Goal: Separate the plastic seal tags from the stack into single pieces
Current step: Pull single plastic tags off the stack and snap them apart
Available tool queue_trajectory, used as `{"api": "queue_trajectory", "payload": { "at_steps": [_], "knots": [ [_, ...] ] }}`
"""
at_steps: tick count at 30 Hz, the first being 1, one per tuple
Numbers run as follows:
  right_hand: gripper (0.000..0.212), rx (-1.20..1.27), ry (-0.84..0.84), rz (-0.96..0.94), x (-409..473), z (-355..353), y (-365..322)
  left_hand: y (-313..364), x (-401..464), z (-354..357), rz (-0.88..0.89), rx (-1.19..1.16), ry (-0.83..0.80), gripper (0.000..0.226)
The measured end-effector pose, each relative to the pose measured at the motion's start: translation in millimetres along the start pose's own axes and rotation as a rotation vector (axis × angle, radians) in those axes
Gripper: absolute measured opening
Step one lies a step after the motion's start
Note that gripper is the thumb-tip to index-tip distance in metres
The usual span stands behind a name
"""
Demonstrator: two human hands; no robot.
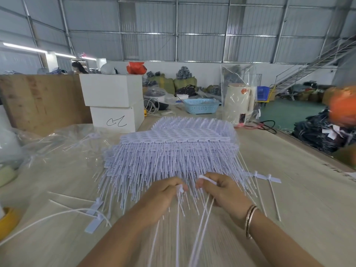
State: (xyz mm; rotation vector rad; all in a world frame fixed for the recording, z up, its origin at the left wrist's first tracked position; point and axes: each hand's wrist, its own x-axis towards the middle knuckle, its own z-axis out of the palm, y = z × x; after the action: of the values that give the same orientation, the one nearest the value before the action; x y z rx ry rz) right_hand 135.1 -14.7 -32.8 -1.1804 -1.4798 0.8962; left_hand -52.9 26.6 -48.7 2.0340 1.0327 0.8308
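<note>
A big stack of white plastic seal tags lies on the table, flat heads at the far side and thin tails fanning toward me. My left hand pinches the head of a tag strip just in front of the stack's tails. My right hand grips another tag piece close beside it, thumbs nearly meeting. Long tails hang down from both hands toward me. Single tags lie loose at the left, and two more single tags at the right.
Clear plastic bags lie at the left, a yellow tape roll at the left edge. Two white boxes, a blue basket and a cream appliance stand at the table's far end.
</note>
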Motion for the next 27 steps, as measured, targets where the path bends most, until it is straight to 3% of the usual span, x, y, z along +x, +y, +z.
{"api": "queue_trajectory", "payload": {
  "at_steps": [4, 8, 11, 15, 18, 22, 27],
  "knots": [
    [0.022, 0.014, 0.015, 0.038, 1.3, 7.4, 6.5, 5.0, 1.1, 10.5, 0.12, 0.204, -0.04, 0.039],
    [0.011, -0.091, -0.074, 0.052, -0.9, 11.3, 8.7, 7.4, -4.0, 14.1, 0.189, 0.181, -0.054, 0.056],
    [0.026, -0.189, -0.145, 0.115, -2.1, 11.5, 9.3, 7.5, -5.4, 12.9, 0.247, 0.17, -0.002, 0.065],
    [0.027, -0.138, -0.222, 0.148, -3.8, 10.8, 6.2, 7.9, -6.4, 12.8, 0.258, 0.186, 0.022, 0.054],
    [0.017, -0.132, -0.237, 0.148, -3.2, 5.8, 3.6, 8.6, -6.2, 7.3, 0.259, 0.344, 0.042, 0.027],
    [0.024, -0.093, -0.247, 0.167, -0.5, 0.4, 2.6, 1.8, -3.4, 0.0, 0.229, 0.42, 0.053, 0.039],
    [0.016, -0.004, -0.338, 0.18, -4.9, 6.4, 0.3, 0.9, -0.2, 4.5, 0.258, 0.435, 0.07, 0.031]
  ]
}}
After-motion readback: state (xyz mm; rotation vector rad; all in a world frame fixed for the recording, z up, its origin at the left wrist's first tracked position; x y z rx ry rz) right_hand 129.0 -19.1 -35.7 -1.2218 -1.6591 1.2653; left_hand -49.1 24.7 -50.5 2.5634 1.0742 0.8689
